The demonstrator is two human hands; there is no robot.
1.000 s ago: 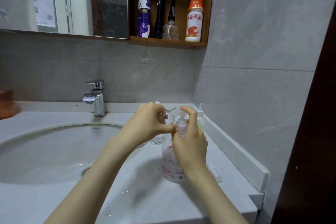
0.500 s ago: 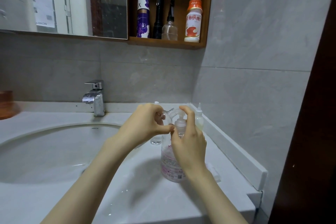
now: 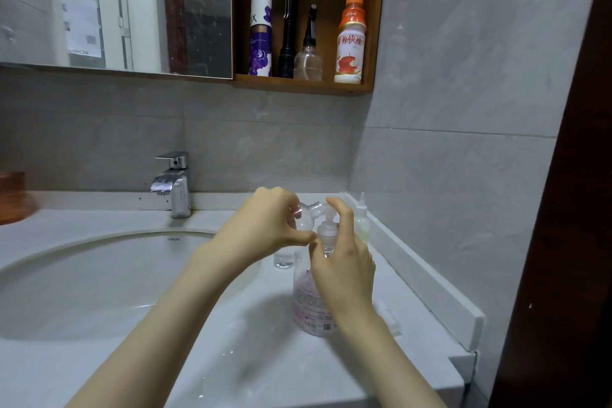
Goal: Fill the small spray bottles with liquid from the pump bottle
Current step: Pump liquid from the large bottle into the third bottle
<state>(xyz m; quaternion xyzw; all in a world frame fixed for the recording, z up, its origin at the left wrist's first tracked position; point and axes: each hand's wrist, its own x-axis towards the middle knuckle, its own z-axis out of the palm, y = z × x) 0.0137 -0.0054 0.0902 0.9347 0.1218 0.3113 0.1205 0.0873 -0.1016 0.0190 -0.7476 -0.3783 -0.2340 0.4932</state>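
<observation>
On the tabletop (image 3: pixel 265 368), right of centre, stands the pump bottle (image 3: pixel 309 308). The right hand (image 3: pixel 344 265) curls its grip round the bottle's top, forefinger over it. The left hand (image 3: pixel 261 228) pinches a tilted spray bottle (image 3: pixel 305 218) just beside.

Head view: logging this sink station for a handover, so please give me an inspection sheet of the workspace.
Surface: white countertop, wet with droplets beside the basin.
Job's things: pump bottle upright; small round bottle tilted, mouth at the pump spout; small clear bottle and pointed-tip bottle stand behind.
Clutter: white cap-like piece right of the pump bottle.
Hands: left hand holds the round bottle; right hand grips the pump bottle, forefinger on its head.
Cables: nothing seen.
Surroundings: faucet, mirror, wooden shelf with four items.
</observation>
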